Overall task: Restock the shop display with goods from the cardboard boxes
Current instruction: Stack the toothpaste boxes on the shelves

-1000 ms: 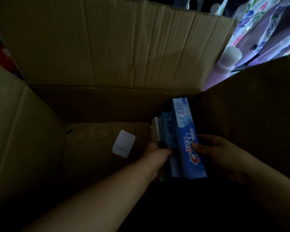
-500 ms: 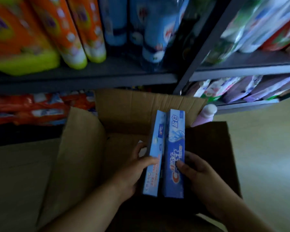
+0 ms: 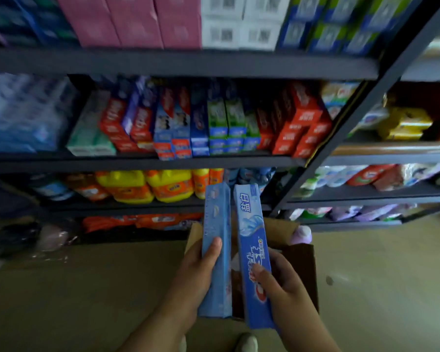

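Note:
My left hand grips a pale blue toothpaste box, thumb across its front. My right hand grips a brighter blue toothpaste box with white lettering. Both boxes stand upright, side by side, above the open cardboard box on the floor. Straight ahead, the dark metal shelf holds rows of toothpaste cartons in red, blue and green.
Yellow and orange detergent bottles fill the shelf below. Pink and white cartons sit on the top shelf. A second rack at the right holds soaps and pouches. A purple bottle stands behind the box. The floor is beige.
Both hands lifted the two toothpaste boxes out of the cardboard box and up in front of the shelves. The view rose from inside the box to the toothpaste shelf.

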